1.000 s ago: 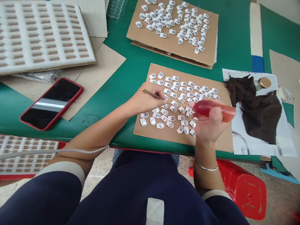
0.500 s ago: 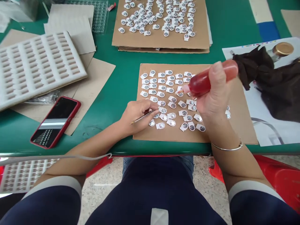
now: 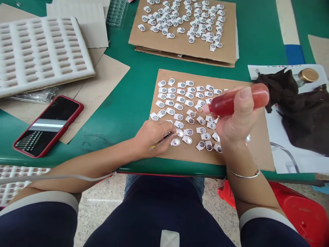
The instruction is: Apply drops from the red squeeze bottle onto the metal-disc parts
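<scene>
My right hand [image 3: 239,118] is wrapped round a squeeze bottle [image 3: 224,102] of red liquid, thumb on top. The bottle lies tilted, its narrow tip pointing left and down close to a white tab with a silver disc [image 3: 190,113]. Whether the tip touches that piece I cannot tell. Pinched in my left hand [image 3: 151,135] is a slim metal tool [image 3: 162,140] with a yellowish end. Its working end is hidden by my fingers, beside another disc piece [image 3: 180,132]. Many such pieces lie in rough rows on the brown cardboard sheet [image 3: 257,154].
More disc pieces cover a cardboard stack [image 3: 218,58] at the back. To the left are a white slotted tray [image 3: 88,65] and a red-cased phone [image 3: 48,125]. A dark cloth [image 3: 303,120] and a gold-lidded jar [image 3: 308,75] rest at the right. A cable [image 3: 64,177] crosses my left forearm.
The view has shifted slightly. The bottle's tip has come down and nearer to me over the pieces. My left hand has moved about one row closer to my body, still holding the tool.
</scene>
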Demonstrator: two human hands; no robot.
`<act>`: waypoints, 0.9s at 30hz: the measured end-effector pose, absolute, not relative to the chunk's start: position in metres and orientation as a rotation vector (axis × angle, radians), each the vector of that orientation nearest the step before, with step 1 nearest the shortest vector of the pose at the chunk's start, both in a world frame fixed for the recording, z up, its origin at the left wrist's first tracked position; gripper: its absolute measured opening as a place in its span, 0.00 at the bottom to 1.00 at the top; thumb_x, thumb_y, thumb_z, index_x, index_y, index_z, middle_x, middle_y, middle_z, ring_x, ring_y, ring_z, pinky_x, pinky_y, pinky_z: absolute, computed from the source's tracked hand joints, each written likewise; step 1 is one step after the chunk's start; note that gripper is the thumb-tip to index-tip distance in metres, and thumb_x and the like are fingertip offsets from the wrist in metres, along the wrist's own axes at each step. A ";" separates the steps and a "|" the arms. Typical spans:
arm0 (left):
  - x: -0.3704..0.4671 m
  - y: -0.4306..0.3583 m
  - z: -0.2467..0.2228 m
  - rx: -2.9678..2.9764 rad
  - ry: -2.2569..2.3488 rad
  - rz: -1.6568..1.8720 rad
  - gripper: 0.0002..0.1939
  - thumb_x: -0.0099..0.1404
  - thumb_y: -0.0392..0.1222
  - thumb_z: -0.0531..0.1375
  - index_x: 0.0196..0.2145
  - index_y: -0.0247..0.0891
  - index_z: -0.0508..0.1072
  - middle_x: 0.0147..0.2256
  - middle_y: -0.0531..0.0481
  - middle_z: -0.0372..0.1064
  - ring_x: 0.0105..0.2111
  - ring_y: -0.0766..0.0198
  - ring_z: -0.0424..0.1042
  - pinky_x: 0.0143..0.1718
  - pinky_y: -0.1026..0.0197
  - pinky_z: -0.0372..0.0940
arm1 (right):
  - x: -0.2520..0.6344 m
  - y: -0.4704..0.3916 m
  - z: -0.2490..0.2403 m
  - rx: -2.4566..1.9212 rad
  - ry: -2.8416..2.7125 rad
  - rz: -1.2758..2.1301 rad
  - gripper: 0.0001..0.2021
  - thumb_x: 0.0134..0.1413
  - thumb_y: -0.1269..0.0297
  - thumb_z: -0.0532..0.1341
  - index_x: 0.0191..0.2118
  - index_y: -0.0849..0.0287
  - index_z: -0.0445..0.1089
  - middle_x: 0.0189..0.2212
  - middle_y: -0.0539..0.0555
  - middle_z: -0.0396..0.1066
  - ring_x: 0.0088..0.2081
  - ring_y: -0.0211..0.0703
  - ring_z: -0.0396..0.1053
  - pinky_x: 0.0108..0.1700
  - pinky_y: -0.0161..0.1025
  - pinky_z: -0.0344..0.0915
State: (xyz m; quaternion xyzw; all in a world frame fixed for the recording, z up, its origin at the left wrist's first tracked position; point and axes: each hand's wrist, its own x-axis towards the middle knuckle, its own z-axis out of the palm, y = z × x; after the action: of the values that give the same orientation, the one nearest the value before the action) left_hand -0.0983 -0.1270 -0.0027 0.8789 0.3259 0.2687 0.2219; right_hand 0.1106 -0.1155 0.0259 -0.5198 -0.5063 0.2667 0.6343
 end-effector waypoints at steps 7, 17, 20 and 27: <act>-0.099 -0.127 -0.007 2.412 0.919 0.738 0.03 0.60 0.36 0.57 0.34 0.39 0.68 0.29 0.55 0.72 0.26 0.69 0.70 0.27 0.66 0.59 | 0.108 -0.115 0.025 -1.170 -1.113 0.621 0.13 0.55 0.50 0.56 0.31 0.55 0.59 0.21 0.47 0.58 0.21 0.42 0.70 0.16 0.35 0.58; -0.095 -0.123 -0.003 2.489 0.912 0.627 0.03 0.62 0.36 0.54 0.30 0.38 0.66 0.25 0.55 0.67 0.25 0.67 0.66 0.26 0.63 0.56 | 0.107 -0.115 0.020 -1.196 -1.164 0.646 0.12 0.57 0.51 0.54 0.33 0.55 0.61 0.21 0.46 0.61 0.24 0.44 0.73 0.22 0.41 0.68; -0.093 -0.125 0.004 2.606 0.831 0.545 0.05 0.60 0.33 0.53 0.28 0.36 0.65 0.24 0.52 0.66 0.25 0.65 0.65 0.26 0.61 0.58 | 0.104 -0.115 0.017 -1.202 -1.181 0.708 0.12 0.54 0.52 0.58 0.33 0.55 0.62 0.21 0.46 0.63 0.21 0.41 0.70 0.19 0.39 0.66; -0.085 -0.139 0.009 3.011 0.685 0.590 0.09 0.59 0.28 0.50 0.25 0.34 0.66 0.23 0.47 0.67 0.21 0.63 0.64 0.22 0.60 0.59 | 0.096 -0.119 0.016 -1.318 -1.422 0.546 0.13 0.47 0.52 0.64 0.29 0.56 0.65 0.23 0.48 0.66 0.24 0.37 0.70 0.26 0.40 0.70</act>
State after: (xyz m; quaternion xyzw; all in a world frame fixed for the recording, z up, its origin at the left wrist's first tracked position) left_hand -0.0850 -0.1386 0.0089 0.9578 0.2179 0.1876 -0.0012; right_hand 0.0961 -0.1185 0.0155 -0.5531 -0.5969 0.2290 0.5342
